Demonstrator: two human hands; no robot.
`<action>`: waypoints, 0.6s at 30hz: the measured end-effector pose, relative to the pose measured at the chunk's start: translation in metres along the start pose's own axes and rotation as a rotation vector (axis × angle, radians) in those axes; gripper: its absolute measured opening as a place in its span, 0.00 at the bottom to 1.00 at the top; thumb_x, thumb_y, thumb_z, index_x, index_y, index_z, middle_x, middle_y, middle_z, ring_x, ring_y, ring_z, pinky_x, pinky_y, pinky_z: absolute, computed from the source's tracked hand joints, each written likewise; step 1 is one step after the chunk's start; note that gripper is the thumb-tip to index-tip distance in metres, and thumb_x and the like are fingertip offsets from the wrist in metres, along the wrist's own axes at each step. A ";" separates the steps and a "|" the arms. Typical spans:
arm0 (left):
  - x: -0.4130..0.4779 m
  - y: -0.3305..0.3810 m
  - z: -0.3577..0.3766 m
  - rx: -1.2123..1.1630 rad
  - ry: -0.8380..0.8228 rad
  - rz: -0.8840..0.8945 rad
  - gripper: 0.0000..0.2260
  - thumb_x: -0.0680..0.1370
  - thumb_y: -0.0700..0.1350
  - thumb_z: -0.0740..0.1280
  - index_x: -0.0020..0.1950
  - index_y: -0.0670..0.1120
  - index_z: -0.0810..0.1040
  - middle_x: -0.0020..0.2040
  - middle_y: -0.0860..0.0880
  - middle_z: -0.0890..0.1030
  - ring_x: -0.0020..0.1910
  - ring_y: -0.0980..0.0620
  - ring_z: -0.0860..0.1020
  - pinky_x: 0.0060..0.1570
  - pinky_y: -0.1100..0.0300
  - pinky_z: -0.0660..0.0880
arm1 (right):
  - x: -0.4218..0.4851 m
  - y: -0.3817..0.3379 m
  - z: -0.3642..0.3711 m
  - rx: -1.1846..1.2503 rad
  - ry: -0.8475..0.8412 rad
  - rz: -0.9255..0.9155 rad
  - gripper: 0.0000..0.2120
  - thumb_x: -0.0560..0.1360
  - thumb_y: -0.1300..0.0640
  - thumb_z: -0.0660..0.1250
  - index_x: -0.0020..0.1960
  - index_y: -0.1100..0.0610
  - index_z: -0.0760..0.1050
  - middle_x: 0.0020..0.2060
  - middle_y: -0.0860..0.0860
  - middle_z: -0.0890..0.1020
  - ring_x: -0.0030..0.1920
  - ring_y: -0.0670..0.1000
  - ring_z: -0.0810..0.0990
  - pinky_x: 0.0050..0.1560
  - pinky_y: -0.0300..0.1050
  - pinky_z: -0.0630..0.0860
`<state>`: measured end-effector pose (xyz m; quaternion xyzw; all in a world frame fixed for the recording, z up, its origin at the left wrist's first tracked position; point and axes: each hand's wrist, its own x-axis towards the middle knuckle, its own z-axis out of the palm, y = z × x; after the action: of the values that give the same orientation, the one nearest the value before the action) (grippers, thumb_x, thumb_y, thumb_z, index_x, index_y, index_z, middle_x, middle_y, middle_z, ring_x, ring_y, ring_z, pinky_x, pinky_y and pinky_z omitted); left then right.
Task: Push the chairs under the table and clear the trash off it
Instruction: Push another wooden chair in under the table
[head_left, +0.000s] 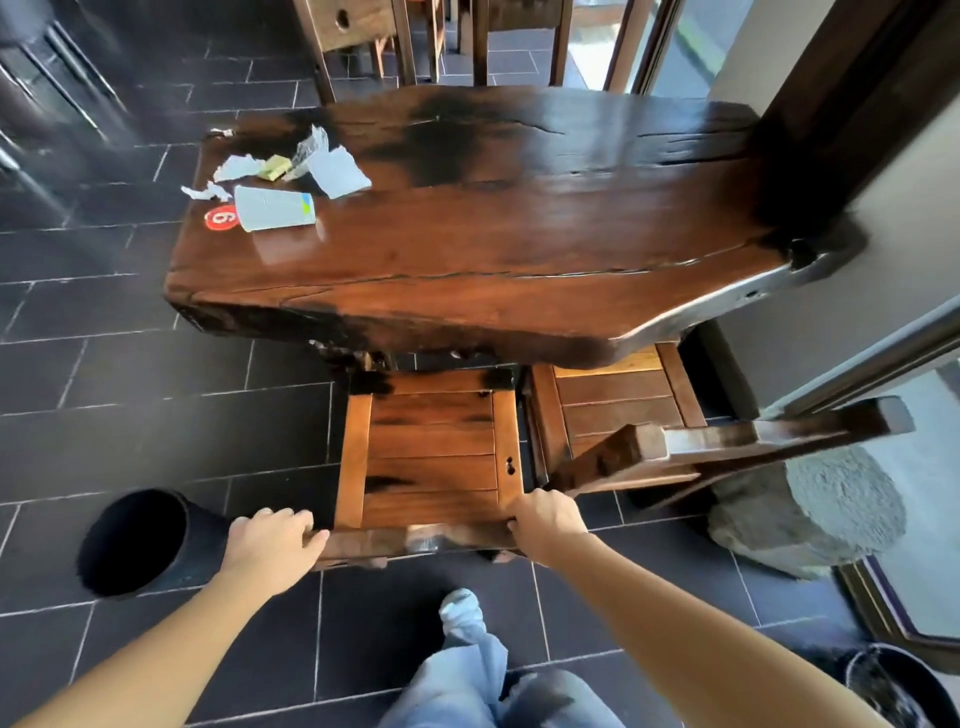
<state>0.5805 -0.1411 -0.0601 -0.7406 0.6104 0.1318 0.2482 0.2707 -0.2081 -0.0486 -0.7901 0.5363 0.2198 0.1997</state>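
Head view. Both hands on the back rail of the near chair (431, 447): left hand (270, 540) at its left end, right hand (545, 525) at its right, fingers of each clamped on the rail. Chair's front edge is just under the desk (519, 249); most of the seat is out. Step in hand, as I read it: pushing this chair in. Next move calls for a straight, even shove from both hands, keeping clear of the second chair (618, 405) just to the right, which sits partly under the desk with its back angled outward.

Trash untouched at the desk's far left: a cup (275, 209) on its side, torn paper (337, 171), a small yellow wrapper (275, 166).

Containers: black bin (135, 540) on the floor beside the left hand, interior dark, contents cannot be told. Another dark bin (883, 680) at lower right, only partly in view; contents unclear.
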 end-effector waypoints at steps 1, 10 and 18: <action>-0.001 0.001 0.000 0.007 0.017 -0.007 0.18 0.79 0.60 0.51 0.59 0.56 0.75 0.55 0.57 0.79 0.56 0.53 0.74 0.49 0.58 0.67 | -0.001 -0.001 -0.001 -0.008 0.002 0.012 0.11 0.77 0.59 0.61 0.56 0.54 0.78 0.51 0.54 0.83 0.52 0.58 0.81 0.44 0.45 0.72; -0.012 0.003 0.002 0.042 0.070 0.008 0.18 0.80 0.59 0.52 0.61 0.55 0.76 0.57 0.56 0.79 0.57 0.51 0.76 0.54 0.57 0.68 | -0.017 -0.007 0.005 -0.006 0.038 0.066 0.14 0.75 0.67 0.60 0.57 0.56 0.77 0.52 0.54 0.82 0.53 0.58 0.81 0.51 0.48 0.76; -0.012 0.003 0.004 0.062 0.138 -0.011 0.16 0.79 0.58 0.53 0.57 0.56 0.77 0.53 0.57 0.80 0.53 0.54 0.76 0.51 0.58 0.69 | -0.060 -0.011 0.054 0.021 0.324 0.068 0.24 0.55 0.52 0.77 0.50 0.51 0.78 0.46 0.50 0.79 0.50 0.55 0.79 0.58 0.54 0.75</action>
<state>0.5749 -0.1296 -0.0581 -0.7432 0.6257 0.0603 0.2292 0.2538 -0.1290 -0.0587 -0.7946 0.5900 0.0905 0.1112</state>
